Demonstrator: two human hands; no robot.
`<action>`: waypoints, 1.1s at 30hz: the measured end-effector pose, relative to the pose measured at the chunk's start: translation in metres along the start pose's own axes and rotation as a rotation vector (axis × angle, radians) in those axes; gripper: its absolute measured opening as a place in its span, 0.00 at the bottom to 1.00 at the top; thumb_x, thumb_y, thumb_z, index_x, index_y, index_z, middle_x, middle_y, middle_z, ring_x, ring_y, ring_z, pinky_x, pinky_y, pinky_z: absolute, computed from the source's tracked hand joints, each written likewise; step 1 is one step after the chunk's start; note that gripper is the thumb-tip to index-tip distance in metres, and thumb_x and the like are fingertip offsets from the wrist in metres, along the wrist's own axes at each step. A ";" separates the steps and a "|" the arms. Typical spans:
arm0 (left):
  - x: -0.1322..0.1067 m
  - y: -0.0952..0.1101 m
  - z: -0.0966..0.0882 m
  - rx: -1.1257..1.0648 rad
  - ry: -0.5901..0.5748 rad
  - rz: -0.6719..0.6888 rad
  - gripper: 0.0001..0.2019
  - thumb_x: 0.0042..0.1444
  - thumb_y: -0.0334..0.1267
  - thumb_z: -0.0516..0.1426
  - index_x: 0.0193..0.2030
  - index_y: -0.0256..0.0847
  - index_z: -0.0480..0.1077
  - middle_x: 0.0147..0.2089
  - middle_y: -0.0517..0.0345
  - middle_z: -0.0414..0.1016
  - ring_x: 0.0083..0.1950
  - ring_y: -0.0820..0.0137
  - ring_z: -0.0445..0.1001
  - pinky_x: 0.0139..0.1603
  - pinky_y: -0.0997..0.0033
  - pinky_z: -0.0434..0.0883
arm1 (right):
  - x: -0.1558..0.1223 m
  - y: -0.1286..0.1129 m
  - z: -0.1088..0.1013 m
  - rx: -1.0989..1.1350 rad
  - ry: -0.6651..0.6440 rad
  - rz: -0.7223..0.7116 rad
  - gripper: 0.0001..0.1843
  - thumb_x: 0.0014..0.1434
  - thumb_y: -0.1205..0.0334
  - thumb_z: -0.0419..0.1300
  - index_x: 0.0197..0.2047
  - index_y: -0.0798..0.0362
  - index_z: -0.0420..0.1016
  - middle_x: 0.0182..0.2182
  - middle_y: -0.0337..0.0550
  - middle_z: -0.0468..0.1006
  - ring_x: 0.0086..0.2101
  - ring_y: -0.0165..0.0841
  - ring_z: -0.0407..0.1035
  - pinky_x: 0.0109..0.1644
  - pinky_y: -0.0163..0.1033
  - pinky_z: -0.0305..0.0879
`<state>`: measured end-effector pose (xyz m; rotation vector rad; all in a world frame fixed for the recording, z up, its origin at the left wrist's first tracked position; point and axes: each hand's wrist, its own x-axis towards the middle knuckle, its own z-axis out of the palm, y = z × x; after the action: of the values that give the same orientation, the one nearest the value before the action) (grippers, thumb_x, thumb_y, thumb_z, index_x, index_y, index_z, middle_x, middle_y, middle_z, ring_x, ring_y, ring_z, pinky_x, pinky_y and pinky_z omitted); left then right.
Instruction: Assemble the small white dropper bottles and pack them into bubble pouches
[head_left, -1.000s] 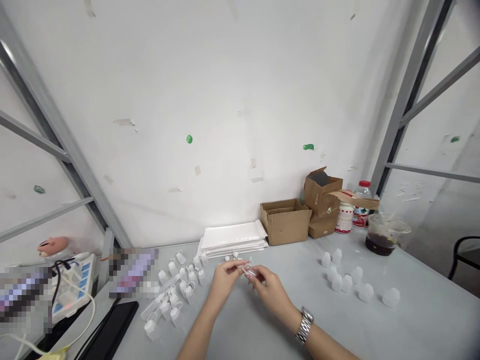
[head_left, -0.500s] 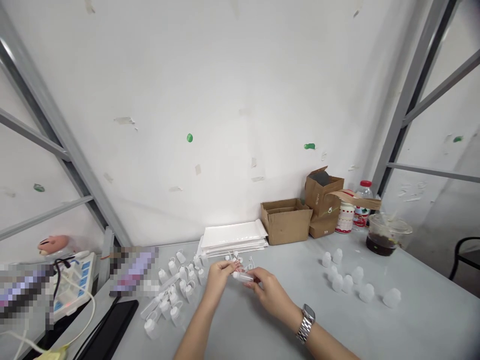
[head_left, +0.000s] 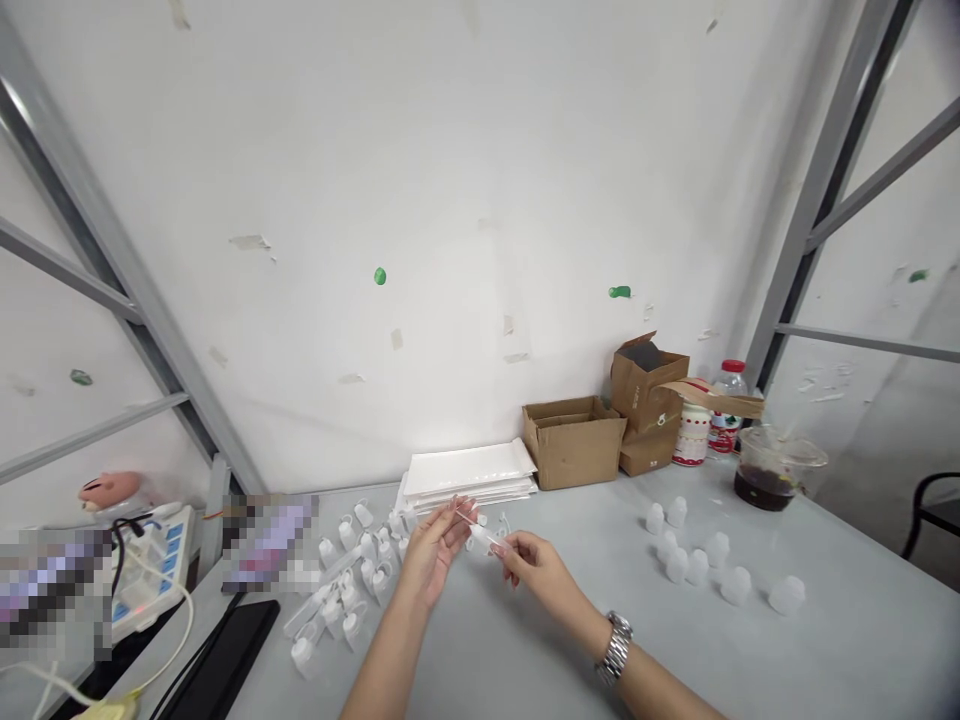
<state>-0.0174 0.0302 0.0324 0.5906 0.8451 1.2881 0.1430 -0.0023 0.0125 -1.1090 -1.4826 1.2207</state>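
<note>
My right hand (head_left: pixel 534 562) pinches a small translucent white squeeze bottle (head_left: pixel 486 540) by its lower end. The bottle is tilted, with its white top towards my left hand (head_left: pixel 436 548). The left thumb and fingers are drawn together beside that top, at a thin pale piece too small to make out. On the table left of my hands lies a group of similar small bottles with looped white caps (head_left: pixel 349 590). A few more small white pieces are partly hidden behind my hands.
Several frosted white caps (head_left: pixel 697 567) lie at right on the grey table (head_left: pixel 495 660). White envelopes (head_left: pixel 465 472), an open cardboard box (head_left: pixel 574 450) and a brown carton (head_left: pixel 649 410) stand by the wall. A dark-filled plastic bowl (head_left: pixel 765 485), a power strip (head_left: pixel 154 570) and a black case (head_left: pixel 217 660) flank them.
My left hand has turned and risen slightly, its fingers spreading up past the bottle's top. The bottle has tipped more steeply, and my right hand grips closer to its end.
</note>
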 end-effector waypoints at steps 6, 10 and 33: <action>-0.002 -0.004 0.006 -0.187 0.025 -0.068 0.06 0.53 0.28 0.54 0.31 0.37 0.72 0.35 0.54 0.78 0.40 0.70 0.76 0.38 0.74 0.71 | 0.000 -0.001 0.000 0.033 0.015 0.012 0.22 0.49 0.41 0.55 0.25 0.54 0.66 0.17 0.34 0.65 0.20 0.27 0.60 0.26 0.33 0.57; -0.001 -0.007 0.008 -0.317 0.083 -0.100 0.08 0.55 0.28 0.52 0.30 0.37 0.71 0.34 0.57 0.78 0.36 0.73 0.76 0.36 0.74 0.72 | -0.003 -0.002 0.001 0.009 -0.010 0.009 0.20 0.50 0.43 0.56 0.25 0.54 0.66 0.17 0.34 0.65 0.20 0.26 0.59 0.26 0.33 0.57; -0.005 -0.008 0.008 -0.052 -0.188 -0.004 0.10 0.40 0.40 0.64 0.25 0.34 0.74 0.31 0.53 0.78 0.37 0.71 0.73 0.42 0.72 0.65 | -0.010 -0.011 -0.001 0.064 -0.015 -0.079 0.19 0.56 0.45 0.51 0.30 0.55 0.67 0.16 0.32 0.63 0.20 0.26 0.58 0.26 0.32 0.56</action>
<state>-0.0070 0.0246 0.0315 0.6569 0.6552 1.2261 0.1452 -0.0135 0.0229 -0.9922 -1.4748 1.2156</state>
